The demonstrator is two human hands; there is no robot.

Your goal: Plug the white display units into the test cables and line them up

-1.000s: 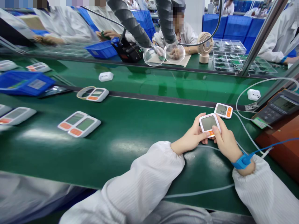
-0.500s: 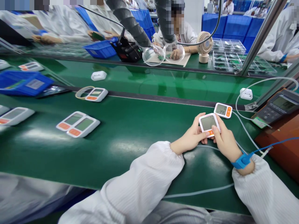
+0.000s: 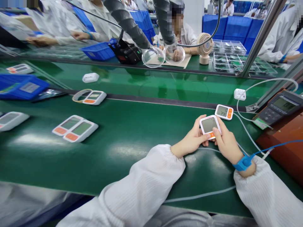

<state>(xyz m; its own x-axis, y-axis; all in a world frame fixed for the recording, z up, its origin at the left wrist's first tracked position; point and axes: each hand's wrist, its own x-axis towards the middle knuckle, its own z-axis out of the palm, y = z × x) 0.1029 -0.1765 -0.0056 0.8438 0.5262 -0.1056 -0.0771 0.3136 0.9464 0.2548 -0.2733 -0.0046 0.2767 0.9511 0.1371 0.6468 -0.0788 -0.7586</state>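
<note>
A blue tray (image 3: 30,88) is cut off by the left edge. A white block (image 3: 91,77) on the far strip (image 3: 151,84) has slid left since a second ago. Over the bench (image 3: 142,132), the left hand (image 3: 192,138) and right hand (image 3: 227,140) hold one white-and-orange device (image 3: 208,125) between them, unchanged, its lower edge partly hidden, its screen too faint to read. Farther right, another white block (image 3: 236,93) has also slid left.
</note>
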